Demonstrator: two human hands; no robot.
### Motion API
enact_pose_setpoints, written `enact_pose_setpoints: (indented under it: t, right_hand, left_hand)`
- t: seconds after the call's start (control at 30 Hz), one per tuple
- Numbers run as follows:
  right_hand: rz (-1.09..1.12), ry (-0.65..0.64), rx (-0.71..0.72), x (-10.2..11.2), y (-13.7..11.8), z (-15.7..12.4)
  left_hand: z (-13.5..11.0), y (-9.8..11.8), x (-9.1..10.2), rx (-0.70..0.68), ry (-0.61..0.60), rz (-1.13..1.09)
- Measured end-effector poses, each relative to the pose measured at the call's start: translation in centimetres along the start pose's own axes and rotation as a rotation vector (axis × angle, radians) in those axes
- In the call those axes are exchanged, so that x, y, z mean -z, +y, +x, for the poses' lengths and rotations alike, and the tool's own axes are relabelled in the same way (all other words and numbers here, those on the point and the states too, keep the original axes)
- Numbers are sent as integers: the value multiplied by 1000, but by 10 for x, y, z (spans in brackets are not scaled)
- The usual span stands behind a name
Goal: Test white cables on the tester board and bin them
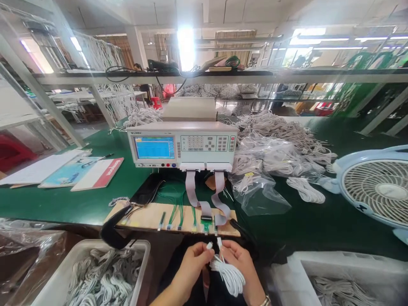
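Both my hands are low in the middle, just in front of the table edge. My left hand [191, 260] pinches one plug end of a coiled white cable [229, 276]. My right hand [239, 257] pinches the cable's other plug end, and the coil hangs below between them. Directly ahead lies a wooden test board [149, 216] with green wires and connectors. Grey ribbon cables link it to a beige cable tester [181, 146] with a blue screen.
A white bin [95, 272] of coiled cables stands lower left, another bin [347, 280] lower right. Bagged and loose white cables [280, 144] pile up to the right of the tester. A blue fan [376, 191] stands far right. Papers and a pen [70, 168] lie to the left.
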State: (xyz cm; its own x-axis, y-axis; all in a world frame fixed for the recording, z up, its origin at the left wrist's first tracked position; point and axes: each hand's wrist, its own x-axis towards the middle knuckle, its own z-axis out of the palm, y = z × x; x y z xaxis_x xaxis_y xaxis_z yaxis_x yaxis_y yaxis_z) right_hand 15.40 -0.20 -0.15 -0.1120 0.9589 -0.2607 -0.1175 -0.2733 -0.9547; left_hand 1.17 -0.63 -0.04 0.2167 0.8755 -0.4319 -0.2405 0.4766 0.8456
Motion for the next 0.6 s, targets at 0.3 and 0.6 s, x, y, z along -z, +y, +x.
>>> enact_pose_setpoints:
  t: [0.3, 0.6]
  right_hand:
    - [164, 44, -49, -18, -4, 4]
    - [167, 105, -23, -19, 0, 8]
  left_hand:
    - [4, 14, 18, 55, -48, -117]
    - [-3, 19, 16, 91, -7, -236]
